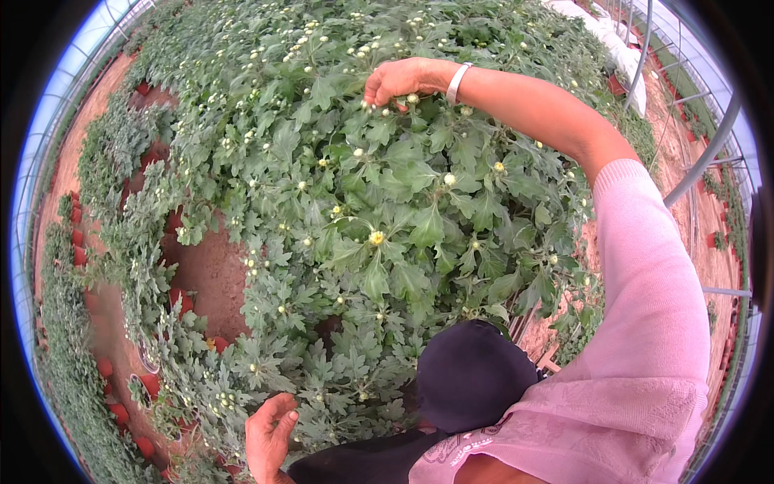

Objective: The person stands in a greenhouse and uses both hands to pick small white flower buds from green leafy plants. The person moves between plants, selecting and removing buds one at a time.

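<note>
My right hand (396, 83) reaches far over a dense bed of chrysanthemum plants (417, 175), a pale band at its wrist. Its thumb and fingers are pinched together at small chrysanthemum buds (370, 106); leaves and fingers partly hide the exact grip. A larger white bud (413, 98) sits just below the palm. Low in the view, my left hand (270, 432) holds nothing, its fingers loosely bent and the thumb apart. It is beside the leaves of a nearer plant (320, 393). One yellow flower (377, 238) is partly unfolded between the hands.
Red pots (181, 299) stand on bare soil (211, 272) at the left, with further plant rows beyond. Grey metal pipes (707, 148) and white sheeting (620, 54) are at the right. My dark-clothed knee (478, 375) is close to the leaves.
</note>
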Motion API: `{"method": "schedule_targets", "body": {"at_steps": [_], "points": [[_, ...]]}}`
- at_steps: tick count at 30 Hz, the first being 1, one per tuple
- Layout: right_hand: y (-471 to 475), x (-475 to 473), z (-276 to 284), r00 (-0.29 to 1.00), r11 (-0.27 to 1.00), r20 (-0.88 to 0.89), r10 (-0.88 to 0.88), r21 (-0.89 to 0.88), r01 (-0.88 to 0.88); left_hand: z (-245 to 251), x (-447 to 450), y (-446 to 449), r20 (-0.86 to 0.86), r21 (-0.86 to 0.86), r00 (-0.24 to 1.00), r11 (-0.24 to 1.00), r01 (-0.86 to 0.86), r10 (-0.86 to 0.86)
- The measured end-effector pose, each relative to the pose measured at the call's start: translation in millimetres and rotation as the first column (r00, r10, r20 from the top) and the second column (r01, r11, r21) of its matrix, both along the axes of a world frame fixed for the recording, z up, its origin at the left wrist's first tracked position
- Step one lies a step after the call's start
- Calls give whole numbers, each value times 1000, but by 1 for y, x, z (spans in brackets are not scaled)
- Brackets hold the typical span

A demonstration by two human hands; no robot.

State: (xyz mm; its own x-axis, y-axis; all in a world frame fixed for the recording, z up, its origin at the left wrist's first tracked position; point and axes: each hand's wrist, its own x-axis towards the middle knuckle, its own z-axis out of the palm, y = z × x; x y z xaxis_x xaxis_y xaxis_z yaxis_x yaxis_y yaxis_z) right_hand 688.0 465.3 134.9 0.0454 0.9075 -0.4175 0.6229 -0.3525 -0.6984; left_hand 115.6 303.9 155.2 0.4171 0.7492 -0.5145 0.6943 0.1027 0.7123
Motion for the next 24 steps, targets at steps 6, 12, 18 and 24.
{"method": "schedule_targets", "body": {"at_steps": [6,12,18,24], "points": [[-10,-11,21,998,999,-56,-26,-25,25,2,0,-1,-4,9,1000,1000,19,-19],[-15,-16,30,994,986,-28,-110,-127,106,3,1,0,2,18,999,999,39,-39],[-15,-10,28,981,977,-143,-132,-189,104,3,1,0,-10,9,999,999,37,-37],[-10,-7,11,966,991,-236,-108,-105,85,0,0,1,-6,27,998,998,58,-57]]}}
